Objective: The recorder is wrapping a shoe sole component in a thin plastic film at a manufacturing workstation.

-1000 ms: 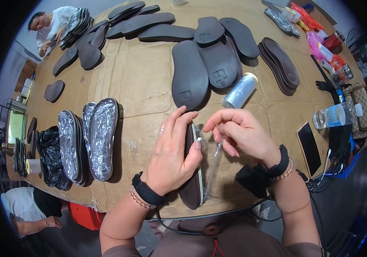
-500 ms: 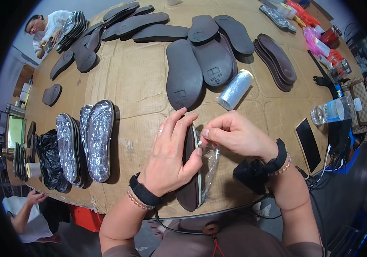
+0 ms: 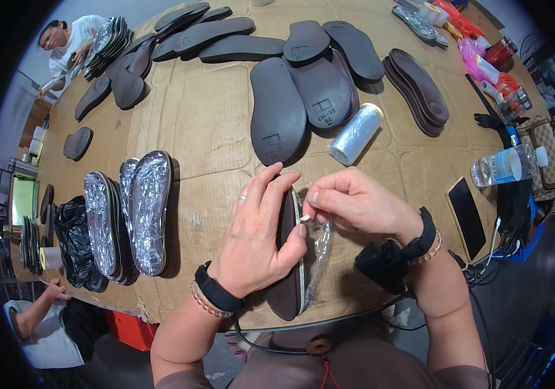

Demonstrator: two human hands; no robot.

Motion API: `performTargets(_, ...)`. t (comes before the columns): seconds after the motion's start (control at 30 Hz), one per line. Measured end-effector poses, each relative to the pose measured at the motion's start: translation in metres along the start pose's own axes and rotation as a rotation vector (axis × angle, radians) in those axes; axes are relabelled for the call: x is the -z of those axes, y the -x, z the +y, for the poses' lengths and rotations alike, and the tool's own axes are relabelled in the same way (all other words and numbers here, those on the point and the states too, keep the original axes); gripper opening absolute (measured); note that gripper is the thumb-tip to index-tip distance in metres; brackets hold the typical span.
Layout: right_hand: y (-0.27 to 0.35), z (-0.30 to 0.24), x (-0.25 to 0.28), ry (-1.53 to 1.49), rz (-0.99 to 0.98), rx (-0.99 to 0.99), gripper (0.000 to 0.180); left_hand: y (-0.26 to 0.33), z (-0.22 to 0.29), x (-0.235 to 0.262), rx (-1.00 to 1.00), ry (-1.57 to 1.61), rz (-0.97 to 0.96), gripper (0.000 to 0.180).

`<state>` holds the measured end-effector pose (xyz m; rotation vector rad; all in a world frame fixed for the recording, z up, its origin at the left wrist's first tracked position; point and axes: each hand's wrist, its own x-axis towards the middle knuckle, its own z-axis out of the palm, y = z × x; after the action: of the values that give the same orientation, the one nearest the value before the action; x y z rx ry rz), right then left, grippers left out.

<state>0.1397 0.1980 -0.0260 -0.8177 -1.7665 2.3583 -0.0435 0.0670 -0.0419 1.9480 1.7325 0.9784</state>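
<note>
A dark brown shoe sole (image 3: pixel 284 299) stands tilted on its edge at the near middle of the cardboard-covered table, a pale strip running along its right side. My left hand (image 3: pixel 258 233) grips it, fingers over the top and thumb pressed on the strip. Clear plastic film (image 3: pixel 318 259) hangs crumpled from that right side. Close by, my right hand (image 3: pixel 363 202) pinches thumb and forefinger together beside a small pale tab (image 3: pixel 304 220); what sits between the fingertips is too small to make out. A roll of clear film (image 3: pixel 356 135) lies just beyond.
Loose dark soles (image 3: pixel 279 113) spread across the far side. Film-wrapped soles (image 3: pixel 150 214) lie at left beside a black plastic bag (image 3: pixel 78 240). On the right are a phone (image 3: pixel 466 219), a water bottle (image 3: pixel 507 166) and a black device (image 3: pixel 381 266). Two other people are at the left.
My right hand has shifted very slightly, and the pale tab shows a little more beside its fingertips. My left hand stays put. Both people at the left have moved their arms.
</note>
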Motion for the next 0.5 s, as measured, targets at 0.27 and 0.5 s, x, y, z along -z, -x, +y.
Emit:
performTargets(0.27,-0.003,0.006,-0.002,0.071,0.034,0.113,0.013,0.000,0.000,0.000,0.003,0.000,-0.003,0.064)
performTargets(0.5,0.007,-0.008,-0.008,0.056,0.105,0.074,0.012,0.000,0.001,0.001,0.008,0.006,-0.010,0.065)
